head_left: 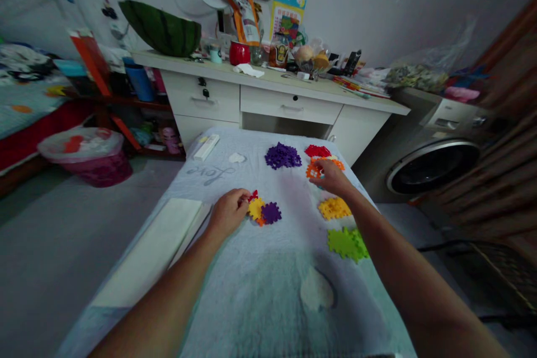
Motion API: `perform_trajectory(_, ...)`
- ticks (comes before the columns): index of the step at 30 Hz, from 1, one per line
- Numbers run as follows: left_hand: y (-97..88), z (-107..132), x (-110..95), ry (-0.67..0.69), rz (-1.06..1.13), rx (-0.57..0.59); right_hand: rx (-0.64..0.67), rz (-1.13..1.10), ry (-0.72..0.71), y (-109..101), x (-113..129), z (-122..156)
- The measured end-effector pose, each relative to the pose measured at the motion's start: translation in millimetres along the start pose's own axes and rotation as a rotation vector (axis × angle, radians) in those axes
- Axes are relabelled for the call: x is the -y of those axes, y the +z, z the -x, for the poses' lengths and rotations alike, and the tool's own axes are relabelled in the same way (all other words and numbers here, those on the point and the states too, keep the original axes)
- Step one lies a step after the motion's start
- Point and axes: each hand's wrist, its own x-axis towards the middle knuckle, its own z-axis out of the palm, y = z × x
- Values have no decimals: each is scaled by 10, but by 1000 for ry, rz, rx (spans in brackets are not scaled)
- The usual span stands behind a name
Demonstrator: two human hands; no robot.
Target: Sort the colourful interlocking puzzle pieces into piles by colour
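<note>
My left hand (229, 213) is closed on the left edge of a small joined cluster of toothed plastic pieces (263, 211), red, yellow, orange and purple, lying on a pale towel-covered table (251, 291). My right hand (331, 175) reaches further out and pinches at the pile of orange pieces (312, 171). Sorted piles lie around it: purple (282, 155), red (317, 150), yellow (334, 208) and green (347, 243).
A white flat box (155, 249) lies along the table's left edge, a small white bar (206, 147) at its far left. Beyond stands a cluttered white desk (268, 95) with half a watermelon (161, 28). A washing machine (436, 162) stands to the right, a pink basin (90, 156) on the floor left.
</note>
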Motion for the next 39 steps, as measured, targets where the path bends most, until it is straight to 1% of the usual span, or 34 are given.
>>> perform_trajectory(3, 2, 1, -1, -3, -2, 1, -34, 119, 181, -71, -382, -211)
perform_trajectory(5, 4, -2, 6, -2, -4, 5, -32, 178, 307, -121, -581, -324)
perform_trajectory(7, 7, -6, 15, 0, 1, 7, -19, 222, 412, -150, -732, -414)
perform_trajectory(9, 8, -11, 22, -1, 11, 8, -2, 256, 485, -149, -839, -480)
perform_trajectory(12, 6, -14, 19, -4, 9, 2, 23, 269, 540, -98, -941, -543)
perform_trajectory(17, 1, -3, -2, -5, -2, -1, 47, 203, 604, 17, -1042, -580)
perform_trajectory(20, 1, 4, -4, -8, 5, -1, 12, 166, 621, 53, -1082, -573)
perform_trajectory(24, -1, 4, -1, -3, 3, -5, -84, 119, 604, 35, -1080, -523)
perform_trajectory(27, -3, 3, -4, 1, -13, -1, -160, 53, 546, -26, -996, -462)
perform_trajectory(29, -3, 5, -7, 4, -24, -5, -207, -15, 493, -79, -879, -413)
perform_trajectory(31, -2, 7, -10, 8, -32, -9, -235, -116, 445, -131, -700, -348)
perform_trajectory(34, 2, 9, -7, 16, -38, -16, -239, -282, 343, -175, -309, -190)
perform_trajectory(35, 4, 10, -5, 21, -38, -17, -215, -323, 281, -175, -150, -115)
perform_trajectory(36, 7, 10, -3, 25, -36, -19, -163, -349, 215, -165, 19, -28)
perform_trajectory(39, 13, 13, 4, 37, -26, -18, 80, -355, 15, -71, 540, 281)
